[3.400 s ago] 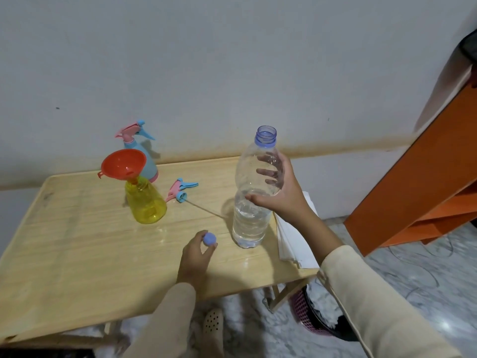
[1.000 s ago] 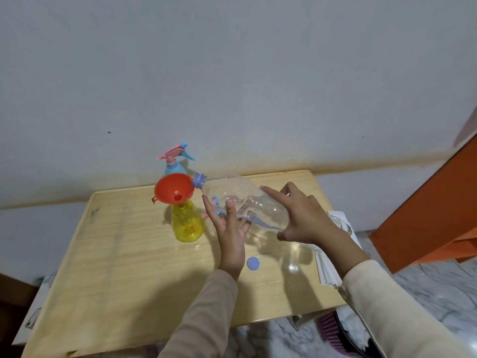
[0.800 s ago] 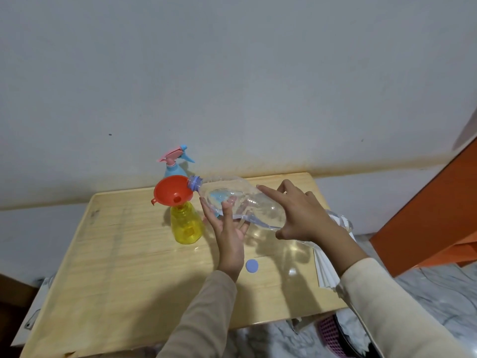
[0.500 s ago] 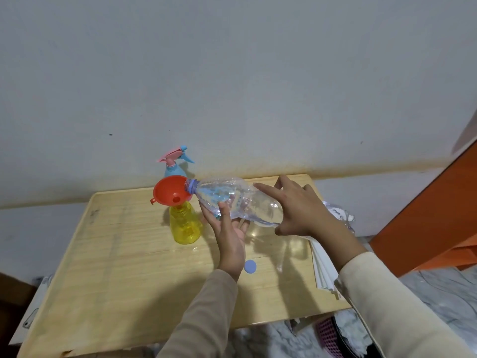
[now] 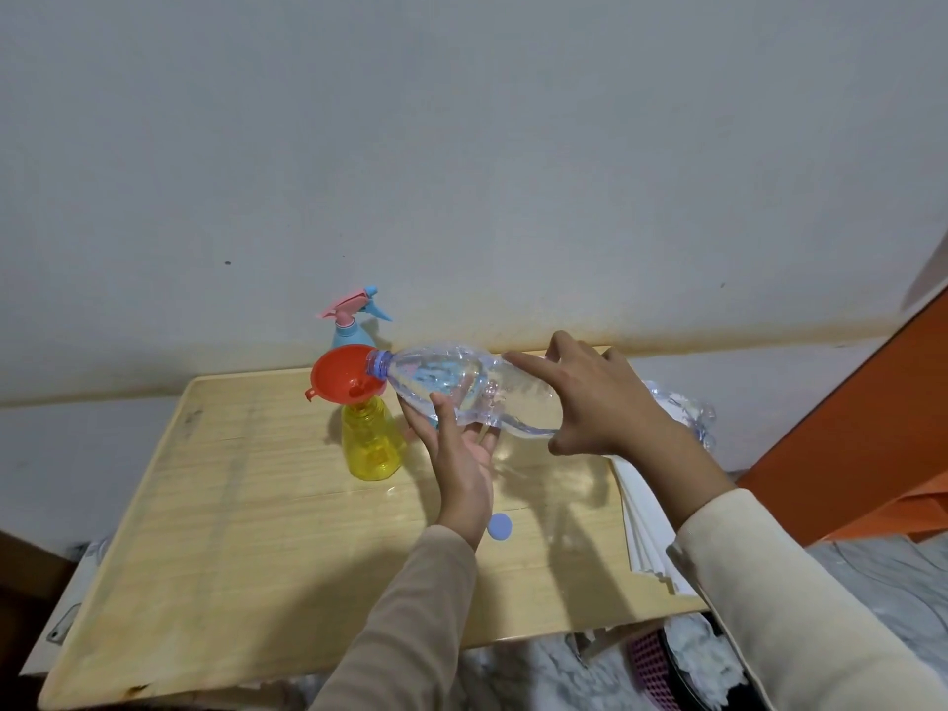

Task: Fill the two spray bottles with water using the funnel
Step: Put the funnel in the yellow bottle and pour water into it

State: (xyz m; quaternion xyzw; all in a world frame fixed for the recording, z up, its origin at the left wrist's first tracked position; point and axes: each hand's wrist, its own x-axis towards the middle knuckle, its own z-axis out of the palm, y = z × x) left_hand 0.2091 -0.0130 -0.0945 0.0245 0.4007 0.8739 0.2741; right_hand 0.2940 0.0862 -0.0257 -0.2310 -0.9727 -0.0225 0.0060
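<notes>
A clear water bottle [image 5: 451,384] lies nearly level in the air, its blue-ringed mouth inside the red funnel [image 5: 341,374]. The funnel sits in the neck of the yellow spray bottle [image 5: 370,446] on the wooden table [image 5: 231,505]. My right hand [image 5: 600,402] grips the water bottle's rear half. My left hand [image 5: 459,454] supports it from below, palm up with fingers against it. A blue spray bottle [image 5: 349,328] with a pink and blue trigger head stands behind the funnel, by the wall. The yellow bottle's own trigger head is hidden behind my left hand.
The water bottle's blue cap [image 5: 499,526] lies on the table near my left wrist. A stack of white paper [image 5: 646,526] rests on the table's right edge. An orange shelf [image 5: 872,428] stands to the right, and a pink basket [image 5: 654,669] sits on the floor below.
The water bottle went from standing on the table to tilted flat, and its mouth moved left into the funnel. My left hand let go of the cap and came under the bottle.
</notes>
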